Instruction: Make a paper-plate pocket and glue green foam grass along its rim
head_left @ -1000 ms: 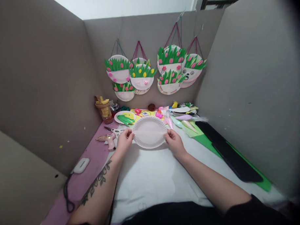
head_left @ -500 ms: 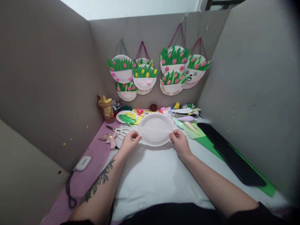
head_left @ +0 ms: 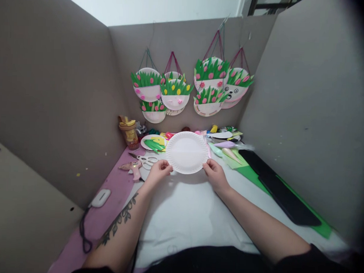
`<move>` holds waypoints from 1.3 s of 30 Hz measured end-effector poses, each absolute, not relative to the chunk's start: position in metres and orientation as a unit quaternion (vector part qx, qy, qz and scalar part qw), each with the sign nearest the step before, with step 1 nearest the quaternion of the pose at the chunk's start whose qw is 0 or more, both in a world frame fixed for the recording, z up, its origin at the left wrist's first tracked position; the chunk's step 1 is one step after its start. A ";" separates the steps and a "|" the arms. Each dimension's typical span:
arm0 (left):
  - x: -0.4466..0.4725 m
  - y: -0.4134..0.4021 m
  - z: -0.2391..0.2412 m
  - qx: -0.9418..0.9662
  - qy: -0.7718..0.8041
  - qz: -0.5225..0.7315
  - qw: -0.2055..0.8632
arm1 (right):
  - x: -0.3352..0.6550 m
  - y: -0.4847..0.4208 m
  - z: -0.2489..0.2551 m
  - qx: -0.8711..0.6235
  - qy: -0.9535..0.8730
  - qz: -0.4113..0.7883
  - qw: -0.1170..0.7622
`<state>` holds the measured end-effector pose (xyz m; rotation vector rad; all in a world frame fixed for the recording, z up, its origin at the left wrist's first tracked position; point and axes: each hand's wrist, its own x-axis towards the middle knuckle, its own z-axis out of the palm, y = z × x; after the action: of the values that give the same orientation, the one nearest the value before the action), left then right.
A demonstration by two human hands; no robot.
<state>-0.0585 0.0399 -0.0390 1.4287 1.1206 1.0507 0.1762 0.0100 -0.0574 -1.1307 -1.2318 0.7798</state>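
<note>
A white paper plate (head_left: 187, 152) with a crimped rim is held up above the white-covered table, its broad round face toward me. My left hand (head_left: 160, 171) pinches the lower left of the rim. On the other side, the lower right edge is pinched by my right hand (head_left: 215, 174). Close to my left hand lie white-handled scissors (head_left: 147, 162) and a pink glue gun (head_left: 133, 168). Behind the scissors, a second paper plate (head_left: 145, 140) carries green and yellow paper cutouts (head_left: 154, 145).
Decorated plates (head_left: 209, 79) with paper tulips hang on the grey back panel. A brown cup (head_left: 130, 134) stands at the back left. Piping bags (head_left: 226, 144), green sheets (head_left: 249, 175) and a long black object (head_left: 280, 191) lie right. A white case (head_left: 101, 198) rests at left.
The plate has risen slightly and tipped more upright toward me, with both hands still gripping its rim. It now covers more of the items at the back.
</note>
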 end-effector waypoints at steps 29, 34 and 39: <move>-0.044 0.021 -0.028 0.390 0.447 0.393 0.702 | 0.154 -0.002 -0.060 -0.424 -0.263 0.688 0.527; -0.044 0.020 -0.029 0.511 0.429 0.380 0.641 | 0.152 -0.006 -0.062 -0.417 -0.346 0.651 0.532; -0.042 0.017 -0.031 0.656 0.405 0.362 0.523 | 0.153 -0.010 -0.064 -0.447 -0.498 0.512 0.538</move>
<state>-0.0421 0.0170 -0.0309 1.5720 0.9707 0.8675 0.1525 -0.0102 -0.0638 -1.0630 -1.1854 1.2187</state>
